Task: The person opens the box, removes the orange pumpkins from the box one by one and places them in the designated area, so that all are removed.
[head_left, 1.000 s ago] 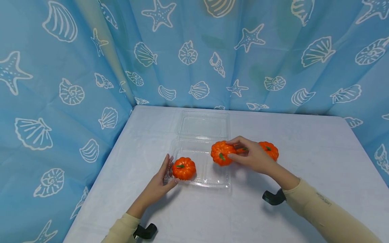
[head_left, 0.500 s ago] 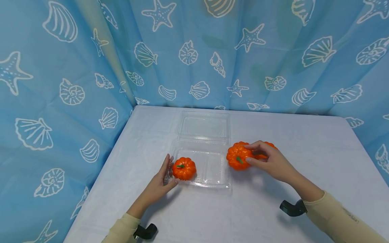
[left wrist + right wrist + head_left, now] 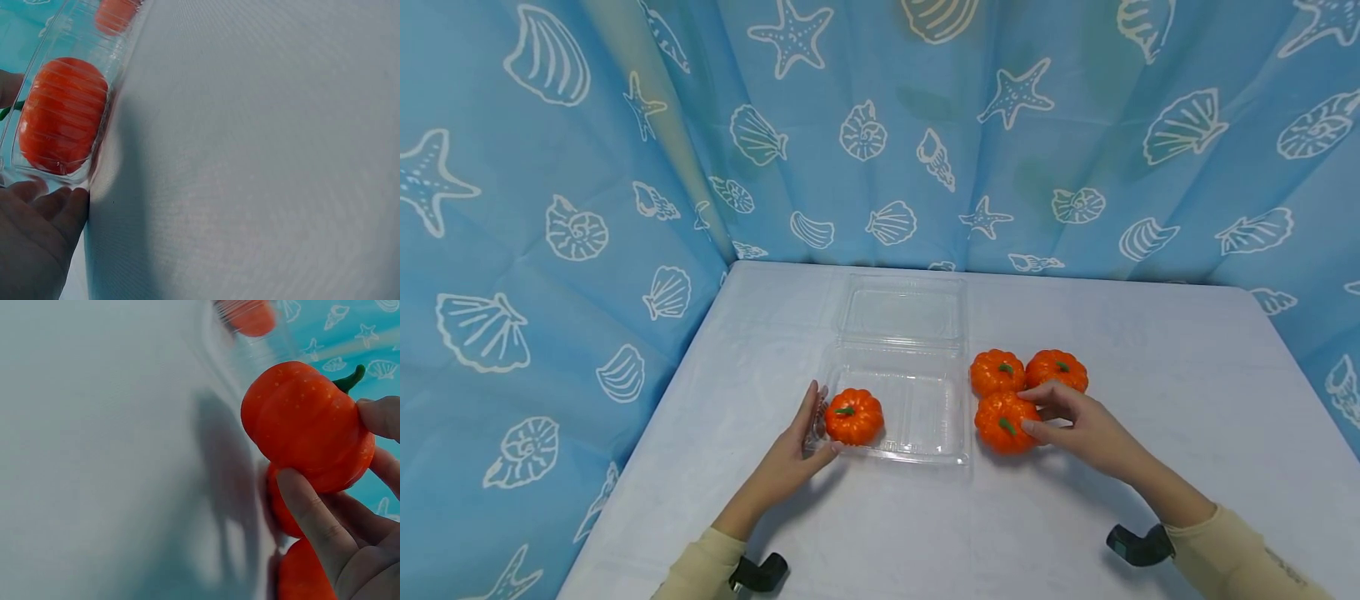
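My right hand (image 3: pixel 1093 429) pinches a small orange toy pumpkin (image 3: pixel 1004 423) with a green stem, just right of the clear plastic clamshell box. In the right wrist view this pumpkin (image 3: pixel 306 428) sits between thumb and fingers, its shadow falling on the cloth. Behind it are two similar pumpkins, one at the left (image 3: pixel 997 372) and one at the right (image 3: pixel 1057 369). The left hand (image 3: pixel 786 458) rests against the left end of the box (image 3: pixel 895 456), fingers straight along its side and thumb at the front rim. Another pumpkin (image 3: pixel 853 417) lies inside the box's left part.
The box's lid (image 3: pixel 902 310) lies folded back, away from me. A white cloth (image 3: pixel 880 533) covers the table. Blue curtains (image 3: pixel 880 167) with shell and starfish prints hang behind and at the left.
My right hand has carried its pumpkin from above the box rightward and toward me, past the box's right edge. The two pumpkins behind it now show more fully. My left hand has stayed put.
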`<state>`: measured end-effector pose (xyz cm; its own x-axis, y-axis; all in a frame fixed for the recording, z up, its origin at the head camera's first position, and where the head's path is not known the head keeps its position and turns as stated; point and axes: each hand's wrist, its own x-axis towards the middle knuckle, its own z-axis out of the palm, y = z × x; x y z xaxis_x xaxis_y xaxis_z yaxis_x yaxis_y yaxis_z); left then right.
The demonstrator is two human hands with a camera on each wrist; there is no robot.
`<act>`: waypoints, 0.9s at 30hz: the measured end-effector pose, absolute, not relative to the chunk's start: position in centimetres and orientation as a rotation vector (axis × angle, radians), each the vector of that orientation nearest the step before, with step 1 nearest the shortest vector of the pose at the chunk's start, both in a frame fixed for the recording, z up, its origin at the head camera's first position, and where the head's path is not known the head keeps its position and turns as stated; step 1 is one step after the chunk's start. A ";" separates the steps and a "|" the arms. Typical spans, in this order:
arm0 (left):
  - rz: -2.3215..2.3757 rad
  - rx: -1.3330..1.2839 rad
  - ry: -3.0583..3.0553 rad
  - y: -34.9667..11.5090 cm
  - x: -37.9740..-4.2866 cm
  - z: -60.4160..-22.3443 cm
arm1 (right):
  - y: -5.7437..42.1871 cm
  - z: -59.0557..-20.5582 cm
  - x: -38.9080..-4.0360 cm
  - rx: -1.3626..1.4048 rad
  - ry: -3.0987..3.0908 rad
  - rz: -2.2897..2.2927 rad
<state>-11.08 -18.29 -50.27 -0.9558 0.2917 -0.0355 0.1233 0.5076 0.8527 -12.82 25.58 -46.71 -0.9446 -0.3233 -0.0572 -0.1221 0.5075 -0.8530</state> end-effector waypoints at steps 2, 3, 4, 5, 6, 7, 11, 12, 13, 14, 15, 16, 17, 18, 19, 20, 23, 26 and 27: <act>1.434 0.357 2.576 -18.3 -11.1 -50.3 | 25.6 -47.0 -12.9 -0.376 2.549 -1.407; 1.436 0.357 2.576 -18.3 -11.1 -50.3 | 25.6 -47.1 -12.9 -0.374 2.554 -1.407; 1.438 0.355 2.577 -18.2 -11.1 -50.3 | 25.6 -47.3 -13.0 -0.378 2.554 -1.412; 1.438 0.353 2.576 -18.2 -11.0 -50.3 | 25.6 -47.4 -13.1 -0.381 2.551 -1.418; 1.440 0.351 2.573 -18.2 -11.0 -50.3 | 25.6 -47.6 -13.1 -0.380 2.546 -1.428; 1.440 0.348 2.573 -18.2 -11.0 -50.3 | 25.6 -47.7 -13.1 -0.383 2.541 -1.437; 1.435 0.347 2.574 -18.2 -11.0 -50.3 | 25.7 -48.1 -13.1 -0.369 2.506 -1.478; 1.434 0.348 2.576 -18.2 -11.1 -50.3 | 25.8 -48.2 -13.1 -0.357 2.501 -1.484; 1.432 0.349 2.578 -18.2 -11.1 -50.3 | 25.8 -48.3 -13.1 -0.345 2.499 -1.486; 1.431 0.351 2.580 -18.2 -11.1 -50.3 | 25.8 -48.4 -13.1 -0.331 2.496 -1.488; 1.430 0.352 2.581 -18.2 -11.1 -50.3 | 25.9 -48.5 -13.1 -0.323 2.495 -1.485; 1.430 0.353 2.581 -18.2 -11.1 -50.3 | 25.9 -48.6 -13.1 -0.318 2.497 -1.481; 1.430 0.353 2.582 -18.2 -11.1 -50.3 | 25.9 -48.7 -13.1 -0.307 2.496 -1.477; 1.430 0.353 2.583 -18.2 -11.1 -50.3 | 26.0 -48.8 -13.1 -0.293 2.498 -1.474; 1.431 0.353 2.583 -18.2 -11.1 -50.3 | 26.0 -48.9 -13.1 -0.288 2.502 -1.469; 1.433 0.353 2.582 -18.2 -11.1 -50.3 | 26.0 -49.0 -13.1 -0.282 2.505 -1.466; 1.437 0.355 2.580 -18.2 -11.0 -50.3 | 26.1 -49.3 -13.0 -0.274 2.510 -1.462; 1.438 0.354 2.580 -18.3 -11.0 -50.3 | 26.1 -49.5 -12.9 -0.276 2.511 -1.475; 1.436 0.354 2.582 -18.3 -11.0 -50.3 | 26.1 -49.5 -12.9 -0.280 2.513 -1.476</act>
